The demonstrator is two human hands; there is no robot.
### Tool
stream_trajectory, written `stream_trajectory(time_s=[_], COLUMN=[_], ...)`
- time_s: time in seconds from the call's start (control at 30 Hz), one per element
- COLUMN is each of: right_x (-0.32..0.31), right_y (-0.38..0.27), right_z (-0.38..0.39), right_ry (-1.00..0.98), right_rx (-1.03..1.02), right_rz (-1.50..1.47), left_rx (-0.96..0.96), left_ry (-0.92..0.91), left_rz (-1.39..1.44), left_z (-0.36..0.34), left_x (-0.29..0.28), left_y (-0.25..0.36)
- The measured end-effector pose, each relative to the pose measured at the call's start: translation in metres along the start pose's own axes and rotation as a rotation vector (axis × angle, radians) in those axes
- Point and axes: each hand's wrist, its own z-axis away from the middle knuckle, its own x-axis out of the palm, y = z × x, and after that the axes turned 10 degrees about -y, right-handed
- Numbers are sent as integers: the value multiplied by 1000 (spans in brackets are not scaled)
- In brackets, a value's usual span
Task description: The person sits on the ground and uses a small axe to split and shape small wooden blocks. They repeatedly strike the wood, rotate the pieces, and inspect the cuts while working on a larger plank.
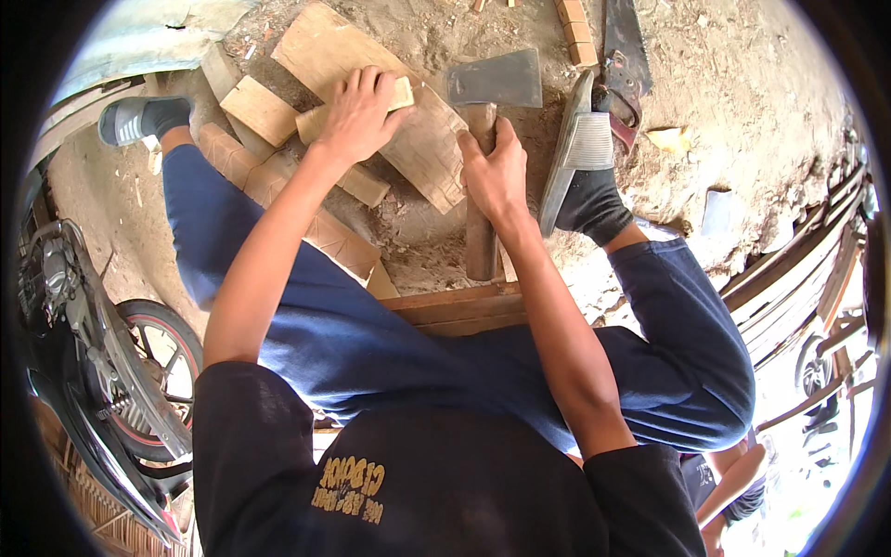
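At twelve o'clock our right hand [498, 178] gripped the seemingly head-heavy axe [479, 227] near its blade [498, 80], likely the steadiest hold, our left hand [358, 119] clasping a wooden block [403, 94] at eleven.

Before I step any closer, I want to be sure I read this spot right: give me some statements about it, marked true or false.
1. The right hand grips the hatchet by its handle. True.
2. The left hand lies on bare ground. False: its fingers hold a small wooden block over the wide plank.
3. A saw lies near the right sandal. True.
4. Both feet are bare. False: they wear sandals and dark socks.
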Motion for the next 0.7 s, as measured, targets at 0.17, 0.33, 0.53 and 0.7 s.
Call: stream_trajectory(time_s=[0.17,0.33,0.53,0.7], right_x=[-2,-3,0,-4], right_y=[-17,-26,-26,-25], right_z=[-1,1,2,-4], right_ry=[-16,-30,-42,-30], right_rx=[-80,-71,-65,-60], right_rz=[39,43,35,41], left_rx=[-32,-265,-665,-681], left_ry=[221,337,489,309], left_rz=[175,631,226,190], left_z=[-6,-31,-62,-63], left_x=[14,-1,14,17], left_y=[-6,-11,-10,-2])
